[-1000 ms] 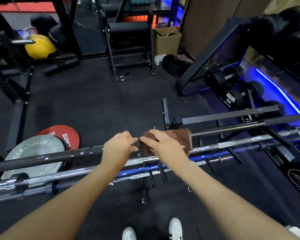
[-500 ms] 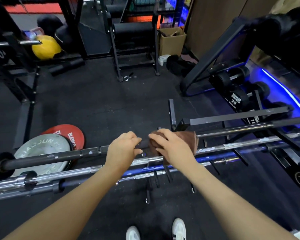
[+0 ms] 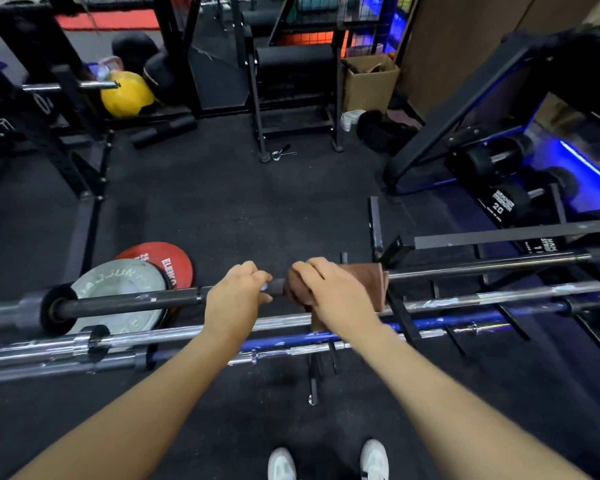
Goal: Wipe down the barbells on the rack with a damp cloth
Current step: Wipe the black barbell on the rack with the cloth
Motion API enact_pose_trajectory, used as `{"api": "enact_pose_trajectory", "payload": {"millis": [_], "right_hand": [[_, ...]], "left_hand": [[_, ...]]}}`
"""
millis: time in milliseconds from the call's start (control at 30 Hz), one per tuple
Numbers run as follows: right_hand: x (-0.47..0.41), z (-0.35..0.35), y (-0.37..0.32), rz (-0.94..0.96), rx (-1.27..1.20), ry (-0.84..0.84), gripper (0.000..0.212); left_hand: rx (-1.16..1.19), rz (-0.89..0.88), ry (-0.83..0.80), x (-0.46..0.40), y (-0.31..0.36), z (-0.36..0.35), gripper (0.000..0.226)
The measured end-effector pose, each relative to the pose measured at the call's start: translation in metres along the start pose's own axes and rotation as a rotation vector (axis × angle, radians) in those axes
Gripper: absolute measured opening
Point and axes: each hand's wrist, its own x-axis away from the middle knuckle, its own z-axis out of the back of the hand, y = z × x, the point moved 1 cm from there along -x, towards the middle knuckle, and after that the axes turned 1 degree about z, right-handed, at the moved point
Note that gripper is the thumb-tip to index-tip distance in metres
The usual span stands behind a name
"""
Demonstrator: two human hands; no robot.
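Gym floor; both hands (image 3: 234, 299) grip black barbell (image 3: 129, 303), right over cloth (image 3: 364, 282).

on the dark rubber floor (image 3: 222, 202), a grey weight plate (image 3: 118, 289) lies at the left with a red plate (image 3: 167, 261) partly under its far edge. a yellow ball (image 3: 127, 95) sits at the far left beside black roller pads. a cardboard box (image 3: 369, 81) stands against the far wall, and black dumbbells (image 3: 506, 199) rest at the right near a blue light strip. white shoes (image 3: 373, 460) show at the bottom edge.
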Motion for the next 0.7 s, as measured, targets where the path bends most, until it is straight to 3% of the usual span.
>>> {"api": "enact_pose_trajectory", "payload": {"millis": [67, 200, 267, 367, 533, 600, 700], "right_hand": [[0.007, 0.01, 0.028, -0.032, 0.051, -0.052, 0.04], [0.012, 0.011, 0.044, -0.396, -0.052, 0.071, 0.043], [0.006, 0.002, 0.019, -0.415, -0.06, 0.115, 0.055], [0.001, -0.005, -0.015, -0.394, -0.095, 0.047, 0.069], [0.002, 0.004, 0.027, -0.164, 0.157, 0.111, 0.042], [0.01, 0.009, 0.05, -0.256, 0.152, 0.128, 0.034], [0.005, 0.001, 0.035, -0.506, 0.059, 0.299, 0.029]], "left_hand": [[0.003, -0.004, -0.017, -0.002, -0.002, -0.001, 0.029], [0.016, -0.01, -0.025, -0.003, 0.001, -0.002, 0.031], [0.033, -0.024, -0.031, -0.002, 0.003, -0.003, 0.028], [0.001, -0.06, -0.004, -0.001, 0.003, -0.004, 0.027], [-0.012, -0.031, -0.033, -0.004, -0.003, -0.003, 0.032], [0.018, -0.024, -0.012, -0.004, -0.003, -0.003, 0.031], [0.049, -0.015, -0.005, -0.002, 0.0, -0.004, 0.027]]}}
